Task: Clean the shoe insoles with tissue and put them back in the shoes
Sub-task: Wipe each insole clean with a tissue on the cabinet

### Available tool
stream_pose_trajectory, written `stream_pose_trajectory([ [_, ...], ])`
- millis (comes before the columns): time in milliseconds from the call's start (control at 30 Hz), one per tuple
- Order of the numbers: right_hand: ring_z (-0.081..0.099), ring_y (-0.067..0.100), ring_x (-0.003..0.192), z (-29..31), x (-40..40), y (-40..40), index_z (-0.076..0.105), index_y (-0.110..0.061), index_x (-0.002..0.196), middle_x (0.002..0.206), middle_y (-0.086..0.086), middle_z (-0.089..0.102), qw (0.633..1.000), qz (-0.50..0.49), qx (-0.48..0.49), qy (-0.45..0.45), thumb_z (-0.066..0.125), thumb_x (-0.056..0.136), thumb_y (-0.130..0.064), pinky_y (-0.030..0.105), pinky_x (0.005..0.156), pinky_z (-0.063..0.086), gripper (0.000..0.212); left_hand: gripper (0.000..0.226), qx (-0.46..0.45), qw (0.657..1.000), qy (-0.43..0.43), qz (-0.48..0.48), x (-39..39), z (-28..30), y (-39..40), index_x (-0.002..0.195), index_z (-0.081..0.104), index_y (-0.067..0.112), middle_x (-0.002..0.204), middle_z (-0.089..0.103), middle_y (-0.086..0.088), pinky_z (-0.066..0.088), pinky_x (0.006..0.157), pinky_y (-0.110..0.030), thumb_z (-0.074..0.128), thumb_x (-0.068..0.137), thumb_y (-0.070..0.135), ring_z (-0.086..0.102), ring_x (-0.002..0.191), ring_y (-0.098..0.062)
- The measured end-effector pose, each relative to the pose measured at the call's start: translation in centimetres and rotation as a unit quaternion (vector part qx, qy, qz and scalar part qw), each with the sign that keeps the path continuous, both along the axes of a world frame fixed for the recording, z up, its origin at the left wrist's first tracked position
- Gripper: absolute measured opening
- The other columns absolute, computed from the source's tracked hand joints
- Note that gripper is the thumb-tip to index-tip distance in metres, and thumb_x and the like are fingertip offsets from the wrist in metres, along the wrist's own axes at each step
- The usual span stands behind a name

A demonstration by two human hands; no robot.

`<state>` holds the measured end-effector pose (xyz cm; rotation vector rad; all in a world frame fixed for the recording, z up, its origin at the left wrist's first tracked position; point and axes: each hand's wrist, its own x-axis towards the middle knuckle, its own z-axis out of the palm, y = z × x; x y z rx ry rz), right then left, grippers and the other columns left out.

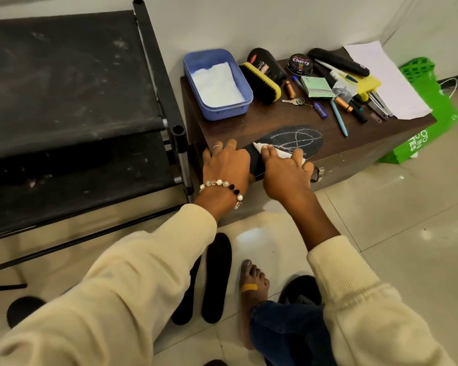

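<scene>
A black insole with white stitching lies along the near edge of a dark wooden box, its heel end jutting past the box's front lip. The left hand rests flat on the heel end, fingers extended, pinning it. The right hand presses a white tissue onto the insole's middle under nearly straight fingers.

Behind the insole the box top is crowded: a blue plastic tub holding folded tissues, a yellow-backed shoe brush, a polish bottle, a Cherry polish tin, batteries, keys, pens and papers. Open wood remains only in a narrow strip between tub and insole.

A black shoe rack stands just beside the box on the left; a green bag sits on the right. On the tiled floor below, two more black insoles lie side by side near a bare foot.
</scene>
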<state>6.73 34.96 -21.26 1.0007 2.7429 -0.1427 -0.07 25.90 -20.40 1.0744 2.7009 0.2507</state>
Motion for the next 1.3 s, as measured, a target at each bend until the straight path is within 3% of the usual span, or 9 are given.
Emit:
stream_pose_trajectory([
  [133, 0.014, 0.036, 0.137, -0.2, -0.3, 0.3, 0.018, -0.016, 0.150, 0.152, -0.002, 0.029, 0.999, -0.028, 0.013, -0.010, 0.044, 0.093, -0.006, 0.051, 0.101, 0.026, 0.063, 0.036, -0.006, 1.000, -0.002, 0.001, 0.0, 0.1, 0.0, 0.117, 0.062, 0.015, 0.131, 0.046, -0.007, 0.035, 0.102, -0.044, 0.064, 0.088, 0.035, 0.040, 0.123, -0.032],
  [267, 0.017, 0.035, 0.140, -0.7, -1.1, -0.9, 0.026, -0.018, 0.147, 0.150, -0.004, 0.032, 1.000, 0.022, 0.008, 0.002, 0.037, 0.095, -0.007, 0.052, 0.102, 0.023, 0.054, 0.027, 0.001, 1.000, -0.005, -0.002, -0.1, 0.1, -0.1, 0.115, 0.063, 0.012, 0.131, 0.046, -0.008, 0.036, 0.102, -0.046, 0.060, 0.091, 0.023, 0.040, 0.124, -0.034],
  [400, 0.004, 0.039, 0.142, -0.3, -1.0, 1.1, 0.012, -0.022, 0.152, 0.157, -0.006, 0.019, 1.000, -0.009, 0.023, -0.013, 0.042, 0.095, -0.006, 0.055, 0.105, 0.021, 0.066, 0.038, -0.003, 1.000, -0.009, 0.001, -0.1, 0.0, -0.1, 0.118, 0.062, 0.016, 0.130, 0.046, -0.006, 0.036, 0.102, -0.045, 0.065, 0.087, 0.038, 0.040, 0.123, -0.031],
  [600, 0.016, 0.032, 0.140, -0.6, -1.7, -1.1, 0.025, -0.016, 0.148, 0.149, -0.002, 0.034, 0.999, 0.024, 0.027, -0.004, 0.040, 0.096, -0.009, 0.050, 0.102, 0.022, 0.055, 0.026, -0.003, 1.000, -0.006, -0.006, -0.3, 0.2, -0.3, 0.116, 0.062, 0.013, 0.131, 0.047, -0.008, 0.037, 0.103, -0.046, 0.059, 0.091, 0.021, 0.040, 0.125, -0.033],
  [767, 0.004, 0.038, 0.142, -0.2, -1.6, 1.2, 0.009, -0.022, 0.153, 0.159, -0.005, 0.016, 0.999, -0.002, 0.028, -0.018, 0.047, 0.094, -0.006, 0.054, 0.105, 0.022, 0.072, 0.043, -0.008, 1.000, -0.007, 0.000, -0.3, 0.0, -0.2, 0.121, 0.061, 0.016, 0.130, 0.048, -0.006, 0.036, 0.102, -0.045, 0.067, 0.085, 0.040, 0.041, 0.123, -0.031],
  [933, 0.011, 0.035, 0.140, -0.3, -2.0, -0.3, 0.020, -0.014, 0.150, 0.150, 0.001, 0.033, 0.999, 0.015, 0.046, -0.008, 0.045, 0.095, -0.010, 0.051, 0.104, 0.023, 0.060, 0.031, -0.002, 1.000, -0.007, -0.003, -0.2, 0.3, -0.4, 0.119, 0.062, 0.014, 0.133, 0.046, -0.007, 0.037, 0.103, -0.045, 0.062, 0.089, 0.026, 0.040, 0.125, -0.032],
  [1000, 0.011, 0.035, 0.140, -0.5, -2.2, -0.3, 0.022, -0.018, 0.149, 0.152, -0.003, 0.030, 0.999, 0.034, 0.033, -0.004, 0.044, 0.096, -0.009, 0.053, 0.103, 0.023, 0.058, 0.030, -0.004, 1.000, -0.007, -0.003, -0.2, 0.4, -0.4, 0.118, 0.062, 0.013, 0.134, 0.046, -0.008, 0.037, 0.103, -0.046, 0.060, 0.090, 0.022, 0.039, 0.127, -0.033],
  [1167, 0.006, 0.037, 0.142, -0.1, -1.6, 1.3, 0.012, -0.017, 0.152, 0.156, -0.001, 0.022, 0.999, -0.016, 0.047, -0.019, 0.049, 0.093, -0.006, 0.054, 0.105, 0.022, 0.070, 0.042, -0.006, 1.000, -0.010, 0.003, -0.1, 0.1, -0.3, 0.120, 0.060, 0.017, 0.132, 0.046, -0.006, 0.036, 0.100, -0.044, 0.067, 0.085, 0.040, 0.040, 0.124, -0.031],
  [1300, 0.008, 0.035, 0.141, -0.2, -2.0, -0.1, 0.018, -0.015, 0.151, 0.152, 0.001, 0.031, 0.999, 0.022, 0.036, -0.013, 0.044, 0.096, -0.010, 0.053, 0.106, 0.020, 0.061, 0.033, 0.001, 1.000, -0.013, 0.006, -0.1, 0.3, -0.3, 0.119, 0.061, 0.014, 0.134, 0.046, -0.007, 0.037, 0.102, -0.044, 0.064, 0.089, 0.027, 0.039, 0.125, -0.032],
])
